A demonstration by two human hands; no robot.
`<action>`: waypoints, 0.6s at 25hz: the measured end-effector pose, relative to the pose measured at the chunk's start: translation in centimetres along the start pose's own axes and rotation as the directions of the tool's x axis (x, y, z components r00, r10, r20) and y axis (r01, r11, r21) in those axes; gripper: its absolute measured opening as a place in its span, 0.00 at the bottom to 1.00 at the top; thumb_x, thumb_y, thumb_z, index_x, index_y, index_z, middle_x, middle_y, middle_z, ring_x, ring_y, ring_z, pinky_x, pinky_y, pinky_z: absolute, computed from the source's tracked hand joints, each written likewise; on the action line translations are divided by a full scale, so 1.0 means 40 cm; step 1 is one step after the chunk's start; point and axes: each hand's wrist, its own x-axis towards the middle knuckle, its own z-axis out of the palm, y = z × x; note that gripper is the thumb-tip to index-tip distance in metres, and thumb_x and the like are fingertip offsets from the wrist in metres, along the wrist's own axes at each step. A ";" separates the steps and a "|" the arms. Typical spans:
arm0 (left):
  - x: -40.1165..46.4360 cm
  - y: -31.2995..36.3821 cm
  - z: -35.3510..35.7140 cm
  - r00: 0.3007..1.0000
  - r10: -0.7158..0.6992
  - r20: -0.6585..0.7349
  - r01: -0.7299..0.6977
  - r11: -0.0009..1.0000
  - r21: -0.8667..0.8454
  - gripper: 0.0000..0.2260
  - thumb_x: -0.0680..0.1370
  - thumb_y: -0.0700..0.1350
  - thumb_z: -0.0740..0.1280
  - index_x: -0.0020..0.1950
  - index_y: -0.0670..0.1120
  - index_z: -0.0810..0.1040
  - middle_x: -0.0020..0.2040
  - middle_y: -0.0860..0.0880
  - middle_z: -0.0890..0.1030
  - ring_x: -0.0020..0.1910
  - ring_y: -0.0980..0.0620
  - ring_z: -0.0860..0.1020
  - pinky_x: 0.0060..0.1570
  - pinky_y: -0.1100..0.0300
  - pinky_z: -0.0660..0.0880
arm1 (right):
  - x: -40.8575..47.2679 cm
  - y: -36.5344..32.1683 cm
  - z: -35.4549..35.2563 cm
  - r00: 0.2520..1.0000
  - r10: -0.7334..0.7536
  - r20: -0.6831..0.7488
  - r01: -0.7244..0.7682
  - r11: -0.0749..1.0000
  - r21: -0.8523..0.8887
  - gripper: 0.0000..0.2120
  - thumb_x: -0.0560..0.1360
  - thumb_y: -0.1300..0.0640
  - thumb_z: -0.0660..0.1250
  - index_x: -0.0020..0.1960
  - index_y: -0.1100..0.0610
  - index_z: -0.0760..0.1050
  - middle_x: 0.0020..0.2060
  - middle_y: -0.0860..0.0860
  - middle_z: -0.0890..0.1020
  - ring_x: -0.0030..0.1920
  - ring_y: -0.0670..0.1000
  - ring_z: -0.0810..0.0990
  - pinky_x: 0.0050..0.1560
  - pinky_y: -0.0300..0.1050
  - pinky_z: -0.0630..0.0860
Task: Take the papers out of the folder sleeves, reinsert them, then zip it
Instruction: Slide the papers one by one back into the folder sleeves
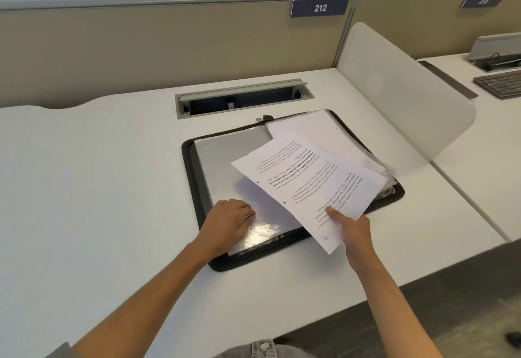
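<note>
Two sheets [310, 185] pinched by right hand [352, 231], left hand [231, 222] seemingly pressing sleeve [262, 231]

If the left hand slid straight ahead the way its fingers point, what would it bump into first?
Probably the printed white paper sheet held by the right hand. The left hand points right across the shiny clear plastic sleeve; depth is unclear.

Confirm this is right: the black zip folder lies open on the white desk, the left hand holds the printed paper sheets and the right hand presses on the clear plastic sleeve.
Not quite: the hands are swapped. In the head view the right hand holds the printed paper sheets, and the left hand rests on the clear plastic sleeve. The black zip folder does lie open on the white desk.
</note>
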 end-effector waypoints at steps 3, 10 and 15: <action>0.033 0.013 -0.045 0.994 -0.090 0.066 0.097 0.989 -0.109 0.12 0.83 0.48 0.60 0.60 0.48 0.80 0.55 0.53 0.83 0.53 0.53 0.79 0.53 0.64 0.71 | -0.044 -0.003 -0.034 0.999 -0.018 -0.030 0.019 0.999 0.036 0.21 0.74 0.64 0.71 0.65 0.52 0.73 0.57 0.51 0.83 0.56 0.53 0.82 0.59 0.54 0.77; 0.093 0.031 -0.079 0.934 0.131 0.333 -0.188 0.972 0.145 0.24 0.76 0.33 0.62 0.70 0.50 0.69 0.62 0.50 0.76 0.53 0.51 0.77 0.44 0.62 0.73 | -0.163 0.009 -0.102 1.000 -0.024 -0.018 0.025 0.999 0.027 0.41 0.57 0.43 0.80 0.67 0.47 0.72 0.57 0.49 0.83 0.54 0.51 0.83 0.48 0.47 0.79; 0.094 0.049 -0.093 0.909 0.214 0.358 -0.312 0.918 0.245 0.05 0.77 0.38 0.58 0.46 0.43 0.73 0.51 0.48 0.78 0.40 0.53 0.71 0.32 0.65 0.61 | -0.233 0.041 -0.162 1.000 0.004 0.012 -0.004 1.000 0.026 0.38 0.62 0.44 0.80 0.69 0.43 0.70 0.61 0.47 0.81 0.62 0.52 0.78 0.61 0.56 0.75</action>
